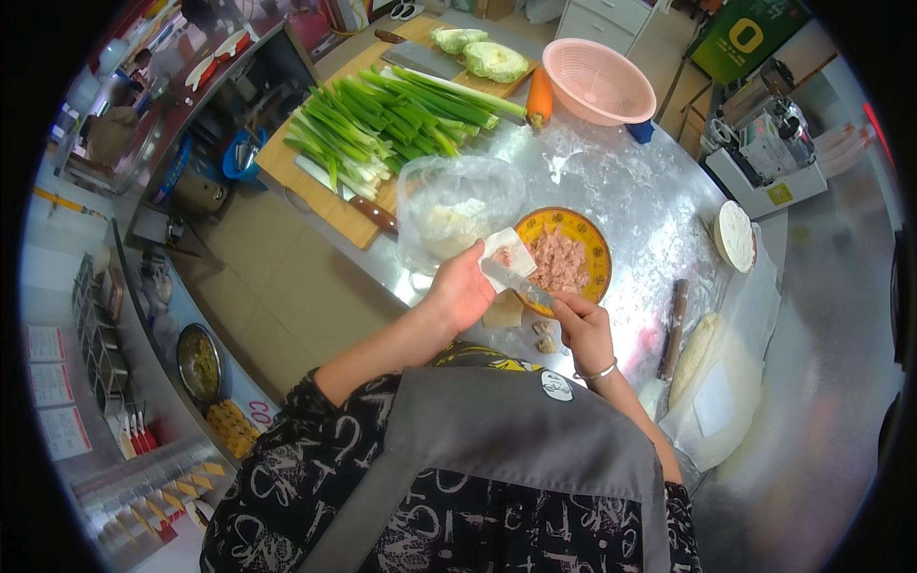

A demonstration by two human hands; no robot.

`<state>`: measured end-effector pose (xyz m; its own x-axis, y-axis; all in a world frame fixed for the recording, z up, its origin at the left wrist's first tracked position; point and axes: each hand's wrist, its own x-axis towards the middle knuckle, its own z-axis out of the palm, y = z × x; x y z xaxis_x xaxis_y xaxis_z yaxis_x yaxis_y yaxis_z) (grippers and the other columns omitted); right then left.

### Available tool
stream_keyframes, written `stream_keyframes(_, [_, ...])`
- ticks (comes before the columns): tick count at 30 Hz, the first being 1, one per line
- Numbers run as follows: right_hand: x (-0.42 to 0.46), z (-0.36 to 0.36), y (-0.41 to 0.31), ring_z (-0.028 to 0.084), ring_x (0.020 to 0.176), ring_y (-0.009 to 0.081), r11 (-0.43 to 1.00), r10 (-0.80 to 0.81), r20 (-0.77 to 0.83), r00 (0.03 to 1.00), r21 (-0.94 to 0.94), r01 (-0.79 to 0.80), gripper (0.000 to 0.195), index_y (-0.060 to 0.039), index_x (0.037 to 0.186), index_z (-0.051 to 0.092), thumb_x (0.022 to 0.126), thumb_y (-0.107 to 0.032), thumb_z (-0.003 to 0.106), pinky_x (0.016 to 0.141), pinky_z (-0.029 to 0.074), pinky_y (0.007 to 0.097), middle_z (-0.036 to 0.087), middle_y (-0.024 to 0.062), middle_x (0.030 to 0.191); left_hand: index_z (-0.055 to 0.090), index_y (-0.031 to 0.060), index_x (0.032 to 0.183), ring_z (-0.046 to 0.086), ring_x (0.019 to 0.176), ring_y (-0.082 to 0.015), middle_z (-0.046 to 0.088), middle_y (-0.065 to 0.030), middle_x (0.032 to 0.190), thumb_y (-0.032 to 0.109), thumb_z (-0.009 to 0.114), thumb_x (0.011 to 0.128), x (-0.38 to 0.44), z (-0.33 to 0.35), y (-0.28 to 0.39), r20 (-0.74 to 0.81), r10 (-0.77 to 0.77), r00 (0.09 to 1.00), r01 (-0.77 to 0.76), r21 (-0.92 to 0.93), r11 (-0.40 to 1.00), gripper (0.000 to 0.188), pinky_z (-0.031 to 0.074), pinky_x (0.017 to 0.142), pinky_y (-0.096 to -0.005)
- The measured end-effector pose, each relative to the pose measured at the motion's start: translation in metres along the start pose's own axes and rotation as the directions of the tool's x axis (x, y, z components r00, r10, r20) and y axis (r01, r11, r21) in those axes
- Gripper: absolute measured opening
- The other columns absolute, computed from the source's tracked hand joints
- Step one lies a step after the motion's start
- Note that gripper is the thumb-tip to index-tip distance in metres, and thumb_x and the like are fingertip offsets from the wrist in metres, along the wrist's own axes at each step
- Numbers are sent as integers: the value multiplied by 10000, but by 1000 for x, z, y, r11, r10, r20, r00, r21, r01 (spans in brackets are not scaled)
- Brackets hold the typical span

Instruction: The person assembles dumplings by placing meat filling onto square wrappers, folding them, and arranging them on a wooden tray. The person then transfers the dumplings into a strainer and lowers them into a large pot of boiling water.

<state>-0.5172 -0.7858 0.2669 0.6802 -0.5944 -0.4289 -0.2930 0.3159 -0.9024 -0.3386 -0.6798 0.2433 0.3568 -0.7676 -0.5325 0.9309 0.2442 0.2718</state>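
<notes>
On the palm and fingers of my left hand (460,286) lies a square dough wrapper (517,252) with a dab of pink minced meat on it. My right hand (582,326) grips a flat metal spreader (517,281), its blade resting over the wrapper. Just beyond, an orange patterned plate (603,251) holds a mound of minced meat (559,261). A stack of wrappers (503,312) lies below the plate, partly hidden by my left hand. Small folded dough pieces (546,338) sit beside it. A clear plastic bag (458,190) with pale contents stands left of the plate.
A cutting board (344,222) bears scallions (394,114), a cleaver (423,59), a knife (372,213) and cabbage (494,61). A carrot (539,100) and pink colander (598,82) are farther back. Rightward lie a rolling pin (673,329), covered dough (693,354) and a flour bowl (735,236).
</notes>
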Motion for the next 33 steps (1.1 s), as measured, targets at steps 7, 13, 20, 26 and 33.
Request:
stream_keyframes(7, [-5,-14,-7,279,422,22,961,164,-7,986,229,-158,175,31,1028,615,913,-91,564,380,197,194,379,-74,550,361,-48,1341,444,1265,-292,462,-186,1357,239,306,1020,3,-12,8,74,103,992,-97,-83,992,434,331,1091,-422])
stream_keyframes(13, [3,-5,-21,262,418,24,927,85,75,994,360,-106,124,6,975,600,920,-92,550,375,188,194,323,-79,544,328,-43,1366,420,1291,-304,446,-201,1377,244,275,1023,-3,0,3,107,142,984,-148,45,988,450,301,1109,-435])
stream_keyframes(20, [-3,0,0,242,399,19,907,232,157,960,323,-272,178,29,982,608,932,-123,529,370,180,197,320,-90,526,321,-46,1366,415,1294,-308,449,-206,1372,269,239,1031,-5,0,11,103,116,988,-108,-76,991,468,298,1111,-437])
stream_keyframes(26, [-7,-7,-12,237,413,23,919,168,117,979,341,-199,138,2,892,583,938,-114,524,374,179,197,304,-78,533,348,-55,1349,420,1287,-316,441,-204,1378,315,228,1033,3,-13,11,78,170,982,-174,55,983,501,301,1105,-439])
stream_keyframes(33, [3,6,14,242,416,16,938,209,155,966,249,-243,149,2,926,631,924,-125,552,384,167,202,339,-92,546,368,-55,1340,529,1011,-244,551,-142,1092,185,361,999,0,-17,8,234,-2,972,58,-232,971,417,381,1007,-385])
